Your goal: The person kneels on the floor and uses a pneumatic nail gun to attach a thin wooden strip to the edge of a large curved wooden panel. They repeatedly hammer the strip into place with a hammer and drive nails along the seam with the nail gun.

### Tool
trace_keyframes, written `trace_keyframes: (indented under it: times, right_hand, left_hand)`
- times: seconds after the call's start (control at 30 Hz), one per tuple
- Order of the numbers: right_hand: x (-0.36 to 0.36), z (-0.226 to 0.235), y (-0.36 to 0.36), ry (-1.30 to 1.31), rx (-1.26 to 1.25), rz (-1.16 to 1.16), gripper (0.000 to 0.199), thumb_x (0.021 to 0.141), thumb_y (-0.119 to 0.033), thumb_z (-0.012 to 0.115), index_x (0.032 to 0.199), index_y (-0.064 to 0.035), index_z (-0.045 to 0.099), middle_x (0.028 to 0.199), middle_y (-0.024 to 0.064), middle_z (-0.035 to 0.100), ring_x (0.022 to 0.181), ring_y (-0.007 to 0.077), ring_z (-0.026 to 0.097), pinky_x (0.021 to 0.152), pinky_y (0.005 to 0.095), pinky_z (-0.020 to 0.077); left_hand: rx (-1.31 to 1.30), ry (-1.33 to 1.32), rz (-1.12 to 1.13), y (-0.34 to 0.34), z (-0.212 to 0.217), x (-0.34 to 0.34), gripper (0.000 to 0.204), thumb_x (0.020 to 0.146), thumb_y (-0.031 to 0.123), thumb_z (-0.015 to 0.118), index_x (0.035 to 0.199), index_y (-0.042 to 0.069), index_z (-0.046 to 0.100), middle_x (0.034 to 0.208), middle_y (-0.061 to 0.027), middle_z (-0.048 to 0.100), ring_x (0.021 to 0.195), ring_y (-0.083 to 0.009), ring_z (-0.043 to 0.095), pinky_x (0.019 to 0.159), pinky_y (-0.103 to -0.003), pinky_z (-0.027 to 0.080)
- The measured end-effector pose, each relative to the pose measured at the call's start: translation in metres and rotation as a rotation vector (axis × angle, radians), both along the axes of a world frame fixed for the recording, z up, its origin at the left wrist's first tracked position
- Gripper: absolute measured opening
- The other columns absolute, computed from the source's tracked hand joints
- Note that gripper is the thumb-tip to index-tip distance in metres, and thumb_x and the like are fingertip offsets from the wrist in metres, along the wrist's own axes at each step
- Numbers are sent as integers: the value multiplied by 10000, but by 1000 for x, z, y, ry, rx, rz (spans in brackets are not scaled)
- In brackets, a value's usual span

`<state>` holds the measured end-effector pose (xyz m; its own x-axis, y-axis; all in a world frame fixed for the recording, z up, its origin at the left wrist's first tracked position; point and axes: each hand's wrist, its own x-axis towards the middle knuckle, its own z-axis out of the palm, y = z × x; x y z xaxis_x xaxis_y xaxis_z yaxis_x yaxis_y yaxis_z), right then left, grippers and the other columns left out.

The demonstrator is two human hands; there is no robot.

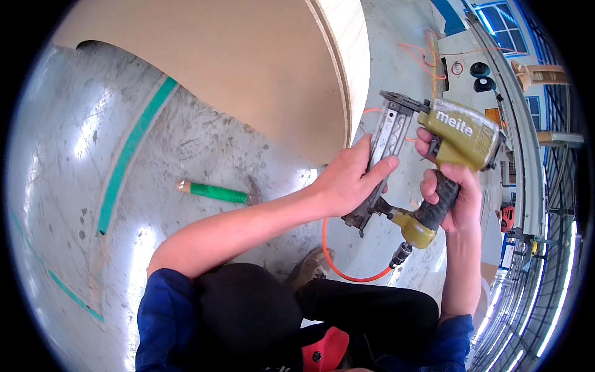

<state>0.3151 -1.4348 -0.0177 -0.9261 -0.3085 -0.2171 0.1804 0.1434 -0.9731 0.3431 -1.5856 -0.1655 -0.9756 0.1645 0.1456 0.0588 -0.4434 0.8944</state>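
Nailer (pixel 463 135) sits right of frame centre, my left fingers (pixel 384 170) closed around its magazine (pixel 388 131), my right fingers (pixel 429 187) around its grip (pixel 432 208), one near the trigger (pixel 434 149); an accidental squeeze could fire it, a snagged hose (pixel 356 279) jerk it.

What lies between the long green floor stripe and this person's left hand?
In the head view, a green-handled hammer lies on the floor between the green stripe and the left hand.
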Motion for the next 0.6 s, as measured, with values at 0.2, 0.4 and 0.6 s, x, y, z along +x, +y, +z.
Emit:
trace_keyframes:
  times: [0.2,0.4,0.6]
  right_hand:
    - [-18,-10,1,-47,-5,79,507,888,-95,523,1356,96,480,1245,249,622,611,162,622,494,255,471]
    - [-34,-10,-1,-87,-28,112,458,905,-117,547,1306,103,527,1189,215,655,614,156,621,495,252,478]
    - [-36,-7,-11,-78,-7,137,439,901,-110,563,1284,105,550,1160,199,670,604,152,620,493,256,482]
  left_hand:
    - [-84,-53,93,5,-13,-1,421,1024,380,540,1064,-35,482,817,-163,639,794,-278,675,724,-409,519]
    - [-84,2,166,8,-17,-9,403,1046,310,510,1252,-32,461,896,-113,651,780,-179,657,683,-333,535]
    - [-151,132,311,4,-16,-11,382,1061,269,484,1302,-27,457,900,-81,649,749,-119,651,648,-285,545]
